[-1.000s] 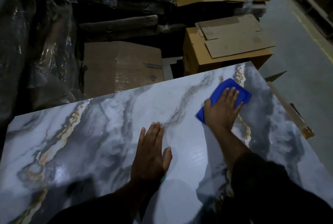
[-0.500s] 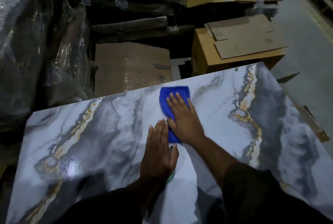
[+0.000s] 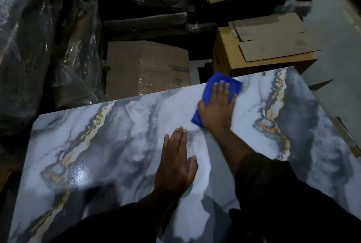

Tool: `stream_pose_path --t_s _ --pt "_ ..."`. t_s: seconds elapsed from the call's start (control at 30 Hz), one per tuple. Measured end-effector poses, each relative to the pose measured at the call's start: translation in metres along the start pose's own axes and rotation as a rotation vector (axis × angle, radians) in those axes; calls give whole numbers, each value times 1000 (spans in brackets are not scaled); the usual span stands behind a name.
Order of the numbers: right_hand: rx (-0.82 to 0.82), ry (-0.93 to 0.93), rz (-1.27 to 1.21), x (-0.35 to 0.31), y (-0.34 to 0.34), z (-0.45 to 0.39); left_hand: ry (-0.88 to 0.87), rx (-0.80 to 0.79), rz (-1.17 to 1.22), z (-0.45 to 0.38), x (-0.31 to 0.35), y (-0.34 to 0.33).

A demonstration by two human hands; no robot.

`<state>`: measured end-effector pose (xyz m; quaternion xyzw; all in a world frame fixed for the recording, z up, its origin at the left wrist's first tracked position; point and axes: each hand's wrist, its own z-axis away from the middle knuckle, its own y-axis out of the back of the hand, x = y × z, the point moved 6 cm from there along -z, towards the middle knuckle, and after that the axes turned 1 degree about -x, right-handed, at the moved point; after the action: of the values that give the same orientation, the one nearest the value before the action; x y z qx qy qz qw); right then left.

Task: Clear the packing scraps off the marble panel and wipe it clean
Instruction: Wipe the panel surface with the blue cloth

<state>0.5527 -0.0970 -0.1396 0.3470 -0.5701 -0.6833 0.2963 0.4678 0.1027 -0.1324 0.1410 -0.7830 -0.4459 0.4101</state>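
A glossy marble panel (image 3: 109, 145), white and grey with gold veins, fills the lower part of the head view. My right hand (image 3: 216, 110) lies flat with straight fingers on a blue cloth (image 3: 210, 86), pressing it to the panel near the far edge. My left hand (image 3: 175, 164) rests flat on the panel's middle, fingers straight and together. A bit of green shows under its heel (image 3: 186, 194). Both arms wear dark sleeves.
Beyond the far edge stand a film-wrapped cardboard box (image 3: 146, 67) and an open box with flat cardboard sheets on it (image 3: 263, 43). Plastic-wrapped dark bundles (image 3: 39, 47) are piled at the left. Grey floor (image 3: 341, 67) runs along the right side.
My right hand swept the blue cloth from the panel's right to the middle, then back right and up to the far edge. My left hand stayed flat in place.
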Motion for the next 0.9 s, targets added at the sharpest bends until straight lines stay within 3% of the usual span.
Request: stream_pose_path --t_s 0.13,0.23,0.3,0.37,0.53,0.6,0.67,0.8,0.9 --pt "-57 386 -7 -45 -8 34 11 9 6 -1 1 2" --pt "-91 649 -60 -22 -13 110 -8 -9 9 -2 2 3" --pt "-87 724 -94 15 -11 160 -13 -12 11 -2 1 3" --pt "-46 676 -103 60 -6 183 -23 -7 9 0 1 1" --pt "88 -110 -82 128 6 123 -29 -22 -15 -2 2 0" --pt "81 -238 -72 107 5 99 -24 -30 -36 -2 2 0" --pt "43 -168 -37 70 1 88 -23 -8 -62 -1 2 1" --pt "18 144 -10 10 -10 118 -91 88 -111 3 4 -1" --pt "27 289 -52 -1 -16 163 -62 42 -74 1 -2 -4"
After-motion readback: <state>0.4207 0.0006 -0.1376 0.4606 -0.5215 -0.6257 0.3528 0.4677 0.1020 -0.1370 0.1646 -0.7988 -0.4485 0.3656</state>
